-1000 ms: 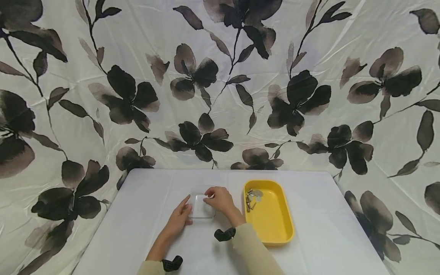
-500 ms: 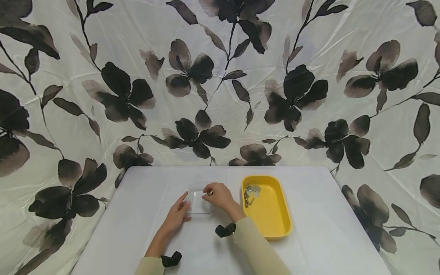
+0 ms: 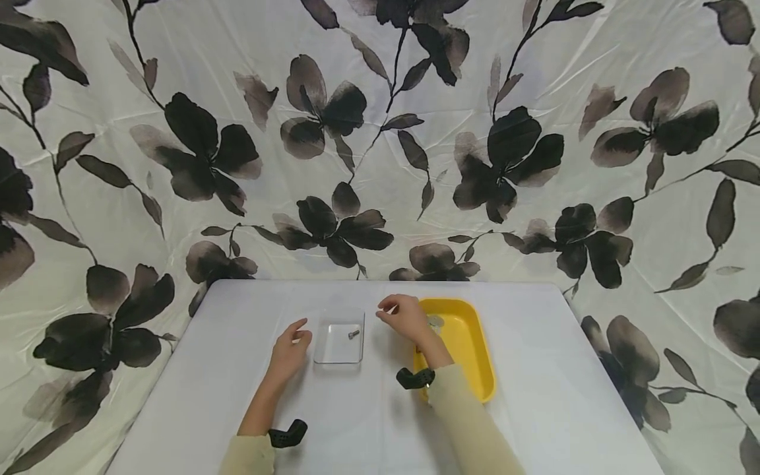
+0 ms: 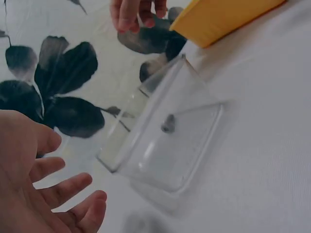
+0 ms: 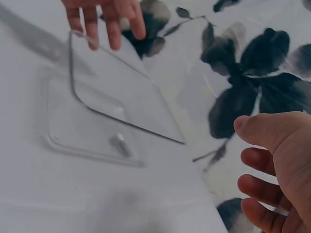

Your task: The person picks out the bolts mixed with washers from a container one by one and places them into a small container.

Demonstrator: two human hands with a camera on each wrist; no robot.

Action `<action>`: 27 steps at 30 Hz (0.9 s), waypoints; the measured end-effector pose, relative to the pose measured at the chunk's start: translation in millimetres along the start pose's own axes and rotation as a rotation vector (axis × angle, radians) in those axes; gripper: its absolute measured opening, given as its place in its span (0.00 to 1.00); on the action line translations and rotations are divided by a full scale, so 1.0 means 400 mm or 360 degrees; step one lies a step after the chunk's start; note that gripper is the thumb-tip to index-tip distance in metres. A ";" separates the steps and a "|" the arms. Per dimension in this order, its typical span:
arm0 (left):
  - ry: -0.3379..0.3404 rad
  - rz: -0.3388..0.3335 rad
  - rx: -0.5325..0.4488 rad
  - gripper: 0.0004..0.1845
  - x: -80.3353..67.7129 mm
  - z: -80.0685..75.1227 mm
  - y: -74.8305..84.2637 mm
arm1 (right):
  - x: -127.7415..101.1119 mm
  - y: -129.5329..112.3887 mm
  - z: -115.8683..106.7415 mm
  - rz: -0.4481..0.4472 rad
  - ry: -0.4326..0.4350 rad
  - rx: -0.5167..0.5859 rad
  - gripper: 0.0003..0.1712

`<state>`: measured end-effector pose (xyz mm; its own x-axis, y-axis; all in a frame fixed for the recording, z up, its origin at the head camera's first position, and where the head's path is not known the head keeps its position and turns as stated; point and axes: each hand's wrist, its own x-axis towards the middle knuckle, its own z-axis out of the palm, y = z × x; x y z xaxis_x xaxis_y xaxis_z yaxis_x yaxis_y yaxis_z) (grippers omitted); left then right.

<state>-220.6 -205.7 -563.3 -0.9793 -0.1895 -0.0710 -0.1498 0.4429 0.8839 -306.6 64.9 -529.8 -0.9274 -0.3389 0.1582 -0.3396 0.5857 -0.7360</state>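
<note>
left hand relaxed beside clear box, right hand curled, empty

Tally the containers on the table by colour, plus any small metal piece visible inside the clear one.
Clear tray: 1
Yellow tray: 1
Small metal piece in the clear tray: 1
Total: 3

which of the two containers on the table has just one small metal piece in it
The clear plastic box, between the two hands: one small metal piece lies on its floor. The yellow tray is opaque and sits behind the right hand.
</note>
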 end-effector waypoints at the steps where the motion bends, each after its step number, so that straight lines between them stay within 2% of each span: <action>1: 0.0000 0.0019 0.0002 0.26 -0.005 0.001 0.011 | -0.002 0.007 -0.013 0.0008 0.0032 0.0019 0.07; 7: -0.0030 0.0131 -0.0013 0.25 -0.016 0.027 0.078 | -0.006 0.040 -0.089 0.0046 0.0205 0.0096 0.05; 12: -0.0121 0.0238 -0.0111 0.23 -0.027 0.066 0.122 | -0.015 0.065 -0.134 0.0074 0.0217 0.0124 0.05; 19: -0.0375 0.0200 -0.0262 0.25 -0.039 0.141 0.164 | -0.030 0.126 -0.186 0.0135 0.0142 0.0031 0.08; 24: -0.0548 0.0219 -0.0268 0.27 -0.045 0.184 0.176 | -0.039 0.173 -0.201 0.0178 0.0134 0.0006 0.06; 27: -0.0617 0.0178 -0.0263 0.28 -0.051 0.210 0.176 | -0.053 0.198 -0.195 0.0222 0.0097 0.0026 0.07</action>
<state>-222.5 -97.1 -538.3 -0.9716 0.2089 -0.1109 -0.0468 0.2899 0.9559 -326.3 175.9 -540.2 -0.9734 -0.2096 0.0929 -0.2047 0.6120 -0.7639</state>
